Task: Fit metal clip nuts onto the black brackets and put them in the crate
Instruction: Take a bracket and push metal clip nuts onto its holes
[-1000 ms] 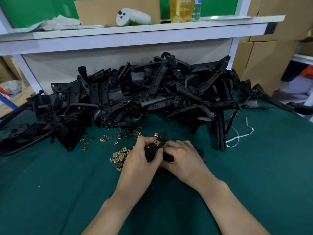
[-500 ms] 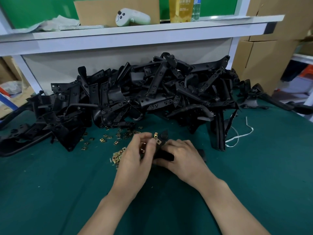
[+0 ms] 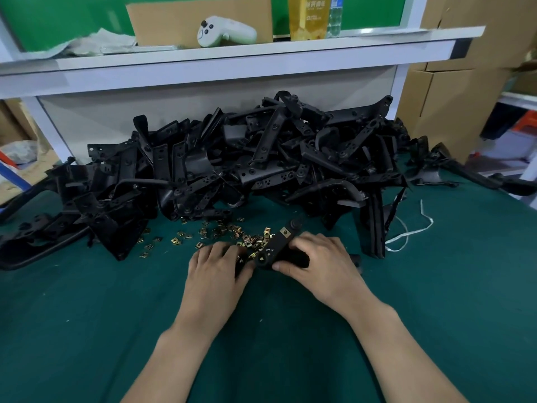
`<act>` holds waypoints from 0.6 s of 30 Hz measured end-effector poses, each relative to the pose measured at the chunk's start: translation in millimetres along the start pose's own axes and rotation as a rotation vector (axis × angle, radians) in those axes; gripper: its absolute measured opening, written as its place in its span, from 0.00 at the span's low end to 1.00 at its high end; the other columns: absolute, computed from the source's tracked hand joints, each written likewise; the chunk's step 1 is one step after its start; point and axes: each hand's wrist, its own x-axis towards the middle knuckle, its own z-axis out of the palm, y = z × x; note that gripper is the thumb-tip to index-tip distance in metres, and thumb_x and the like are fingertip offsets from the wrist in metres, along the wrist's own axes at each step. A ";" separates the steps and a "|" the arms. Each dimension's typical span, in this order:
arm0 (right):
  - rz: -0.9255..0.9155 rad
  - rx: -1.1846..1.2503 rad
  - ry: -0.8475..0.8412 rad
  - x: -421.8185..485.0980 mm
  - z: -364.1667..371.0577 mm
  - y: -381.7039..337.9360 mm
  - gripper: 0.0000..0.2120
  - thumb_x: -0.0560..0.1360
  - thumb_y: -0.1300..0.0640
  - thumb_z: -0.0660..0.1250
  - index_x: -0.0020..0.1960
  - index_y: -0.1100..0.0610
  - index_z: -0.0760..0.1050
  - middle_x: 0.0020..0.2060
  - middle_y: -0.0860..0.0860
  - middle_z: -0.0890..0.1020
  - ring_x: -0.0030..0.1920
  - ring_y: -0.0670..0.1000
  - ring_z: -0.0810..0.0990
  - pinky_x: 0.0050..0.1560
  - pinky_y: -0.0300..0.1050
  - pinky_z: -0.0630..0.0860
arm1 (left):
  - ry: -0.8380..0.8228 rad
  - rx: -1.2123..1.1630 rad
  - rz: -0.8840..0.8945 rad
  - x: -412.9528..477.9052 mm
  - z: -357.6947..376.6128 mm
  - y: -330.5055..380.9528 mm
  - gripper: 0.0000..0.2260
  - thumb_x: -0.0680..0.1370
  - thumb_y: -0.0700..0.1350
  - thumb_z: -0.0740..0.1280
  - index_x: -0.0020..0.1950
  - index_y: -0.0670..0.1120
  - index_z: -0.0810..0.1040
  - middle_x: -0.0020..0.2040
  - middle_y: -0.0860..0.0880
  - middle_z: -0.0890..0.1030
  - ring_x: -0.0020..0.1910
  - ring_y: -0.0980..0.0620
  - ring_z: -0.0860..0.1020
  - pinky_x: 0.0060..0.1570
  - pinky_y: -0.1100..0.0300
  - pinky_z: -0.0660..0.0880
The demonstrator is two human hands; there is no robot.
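Observation:
My right hand [image 3: 322, 260] grips a black bracket [image 3: 276, 248] lying on the green mat; a brass clip nut [image 3: 285, 232] sits on its upper arm. My left hand [image 3: 216, 267] lies palm down just left of the bracket, fingertips curled into the scatter of loose brass clip nuts [image 3: 220, 232]. What the left fingertips hold is hidden under the hand. A big heap of black brackets [image 3: 247, 167] fills the back of the table. No crate is in view.
A white shelf [image 3: 232, 56] overhangs the heap, carrying a white controller [image 3: 225, 30], cardboard and a yellow carton. A white string [image 3: 412, 231] lies right of the heap. Cardboard boxes [image 3: 453, 97] stand at the right. Green mat [image 3: 87, 315] stretches in front.
My left hand has left the bracket and dropped left onto the loose clip nuts. The bracket, with a nut now fitted on its arm, has been lowered onto the mat by my right hand.

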 end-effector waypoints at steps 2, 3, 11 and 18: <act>-0.002 0.003 -0.004 -0.1 -0.1 -0.1 0.21 0.75 0.32 0.65 0.58 0.46 0.78 0.55 0.40 0.79 0.55 0.46 0.73 0.63 0.44 0.61 | 0.008 -0.009 -0.003 -0.3 0.5 0.2 0.17 0.82 0.57 0.62 0.63 0.48 0.79 0.64 0.51 0.76 0.65 0.46 0.71 0.69 0.52 0.64; -0.002 0.003 -0.006 -0.2 -0.3 -0.3 0.21 0.75 0.32 0.65 0.58 0.46 0.78 0.55 0.40 0.79 0.55 0.46 0.73 0.63 0.44 0.61 | 0.016 -0.016 -0.002 -0.2 0.5 0.3 0.16 0.82 0.56 0.62 0.62 0.48 0.80 0.64 0.51 0.76 0.65 0.46 0.71 0.69 0.51 0.64; -0.007 0.010 -0.016 -0.6 -1.1 -0.5 0.21 0.75 0.32 0.64 0.60 0.45 0.77 0.56 0.39 0.79 0.56 0.44 0.73 0.63 0.41 0.59 | 0.076 -0.028 0.064 0.8 -0.8 -1.1 0.11 0.82 0.49 0.64 0.57 0.45 0.82 0.60 0.50 0.79 0.62 0.45 0.73 0.69 0.50 0.65; -0.013 0.015 -0.012 -1.0 -0.7 -0.2 0.22 0.75 0.32 0.64 0.59 0.45 0.78 0.56 0.39 0.79 0.55 0.44 0.73 0.63 0.41 0.60 | 0.252 -0.264 0.028 0.7 -4.4 2.9 0.07 0.82 0.44 0.66 0.56 0.44 0.83 0.49 0.51 0.83 0.51 0.46 0.78 0.57 0.48 0.73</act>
